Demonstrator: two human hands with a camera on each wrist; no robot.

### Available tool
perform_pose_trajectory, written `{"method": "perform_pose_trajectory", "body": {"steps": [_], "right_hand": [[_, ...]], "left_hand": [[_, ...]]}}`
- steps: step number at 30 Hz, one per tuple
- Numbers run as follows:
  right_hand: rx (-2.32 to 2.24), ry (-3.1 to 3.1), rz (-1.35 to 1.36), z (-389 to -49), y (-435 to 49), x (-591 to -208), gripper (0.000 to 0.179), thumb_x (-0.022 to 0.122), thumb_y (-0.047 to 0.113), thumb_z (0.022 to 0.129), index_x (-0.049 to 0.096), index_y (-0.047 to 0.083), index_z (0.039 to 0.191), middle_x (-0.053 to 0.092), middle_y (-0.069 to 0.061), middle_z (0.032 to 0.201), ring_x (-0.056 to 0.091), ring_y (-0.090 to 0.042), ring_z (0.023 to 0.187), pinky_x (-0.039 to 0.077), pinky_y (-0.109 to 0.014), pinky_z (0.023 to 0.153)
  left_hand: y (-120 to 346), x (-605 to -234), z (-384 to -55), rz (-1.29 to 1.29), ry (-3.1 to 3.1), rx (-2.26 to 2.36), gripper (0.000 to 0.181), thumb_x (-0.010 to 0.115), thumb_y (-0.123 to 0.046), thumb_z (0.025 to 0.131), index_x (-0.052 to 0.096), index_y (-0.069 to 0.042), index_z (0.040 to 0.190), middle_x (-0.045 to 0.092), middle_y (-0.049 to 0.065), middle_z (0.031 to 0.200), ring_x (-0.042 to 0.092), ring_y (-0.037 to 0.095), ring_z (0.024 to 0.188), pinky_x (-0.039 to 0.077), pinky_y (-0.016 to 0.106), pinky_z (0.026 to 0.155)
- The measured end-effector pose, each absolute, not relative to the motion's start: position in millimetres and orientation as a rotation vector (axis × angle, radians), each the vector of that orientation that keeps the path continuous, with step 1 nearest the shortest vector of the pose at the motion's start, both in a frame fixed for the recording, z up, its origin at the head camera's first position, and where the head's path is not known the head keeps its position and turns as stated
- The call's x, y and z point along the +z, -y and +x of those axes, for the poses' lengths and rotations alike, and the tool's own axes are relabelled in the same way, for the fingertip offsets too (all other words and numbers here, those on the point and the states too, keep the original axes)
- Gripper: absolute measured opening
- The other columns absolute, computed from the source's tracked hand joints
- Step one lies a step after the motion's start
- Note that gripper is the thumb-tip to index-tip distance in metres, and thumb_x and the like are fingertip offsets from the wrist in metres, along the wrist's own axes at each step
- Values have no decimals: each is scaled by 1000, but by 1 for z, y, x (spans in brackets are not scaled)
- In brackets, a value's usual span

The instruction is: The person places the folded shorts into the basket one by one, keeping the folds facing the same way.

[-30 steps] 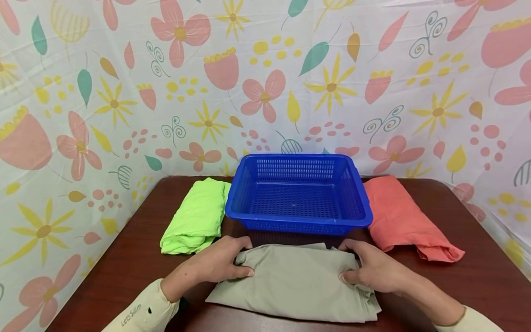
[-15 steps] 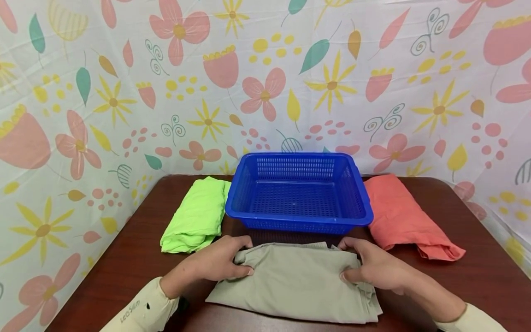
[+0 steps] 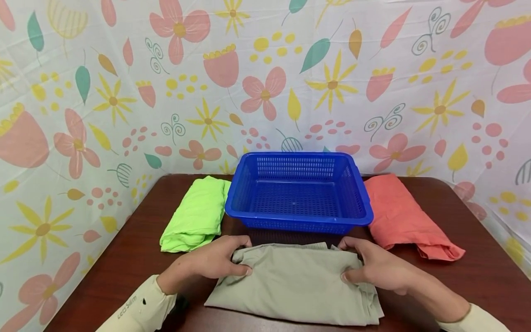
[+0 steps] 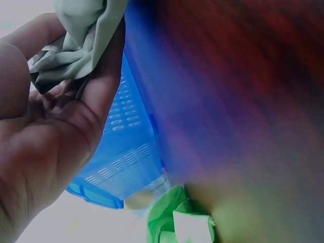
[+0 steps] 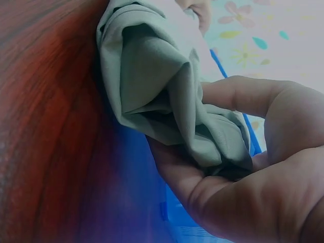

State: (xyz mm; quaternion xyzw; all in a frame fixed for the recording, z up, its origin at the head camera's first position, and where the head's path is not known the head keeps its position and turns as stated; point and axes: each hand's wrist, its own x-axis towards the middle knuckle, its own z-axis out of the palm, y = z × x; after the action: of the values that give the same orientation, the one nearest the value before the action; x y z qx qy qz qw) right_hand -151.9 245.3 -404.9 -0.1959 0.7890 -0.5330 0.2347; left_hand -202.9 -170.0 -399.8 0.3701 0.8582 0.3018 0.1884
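A folded grey-green cloth garment [image 3: 303,286] lies on the front of the table, its layers stacked and its right end loosely bunched. My left hand [image 3: 217,259] grips its left end, thumb on top and fingers tucked behind and under. At the opposite end my right hand [image 3: 375,267] pinches the cloth in the same way. In the left wrist view the bunched fabric [image 4: 83,45] sits between thumb and fingers. The right wrist view shows open folds of the fabric [image 5: 162,86] with fingers curled beneath them.
Just behind the garment stands a blue plastic basket [image 3: 298,221] with nothing in it. A folded lime-green cloth [image 3: 195,216] lies to its left, a folded coral cloth [image 3: 404,219] to its right. Flowered sheeting [image 3: 265,69] hangs behind the dark wooden table [image 3: 124,272].
The garment's near edge has shifted very slightly toward me, with both hands keeping their hold. The basket and the other two cloths stay put.
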Motion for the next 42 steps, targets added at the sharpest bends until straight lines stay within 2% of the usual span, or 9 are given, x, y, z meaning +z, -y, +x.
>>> {"method": "perform_pose_trajectory", "body": {"steps": [17,29,42], "right_hand": [[-1381,-2280,-517,-149,-246,-395,42,82,14,92,57,2,124,62,-13,114,57,-23,103,50,-29,78],[-1397,-2260,-533,-148,-248,-390,40,81,14,93,58,2,124,62,-14,116,59,-24,103,52,-30,78],[-1453,-2237,-599,-143,-250,-381,38,80,10,93,58,1,124,63,-16,112,63,-21,96,56,-31,73]], "left_hand": [[173,-392,-199,1034,-2374,857,24,78,-34,98,58,-26,110,62,-14,85,57,3,82,48,24,74],[172,-386,-196,1053,-2389,857,24,78,-33,98,58,-27,110,61,-15,86,57,3,82,48,24,74],[174,-379,-194,1080,-2353,925,23,77,-35,99,59,-27,111,59,-13,84,54,2,75,46,22,70]]}}
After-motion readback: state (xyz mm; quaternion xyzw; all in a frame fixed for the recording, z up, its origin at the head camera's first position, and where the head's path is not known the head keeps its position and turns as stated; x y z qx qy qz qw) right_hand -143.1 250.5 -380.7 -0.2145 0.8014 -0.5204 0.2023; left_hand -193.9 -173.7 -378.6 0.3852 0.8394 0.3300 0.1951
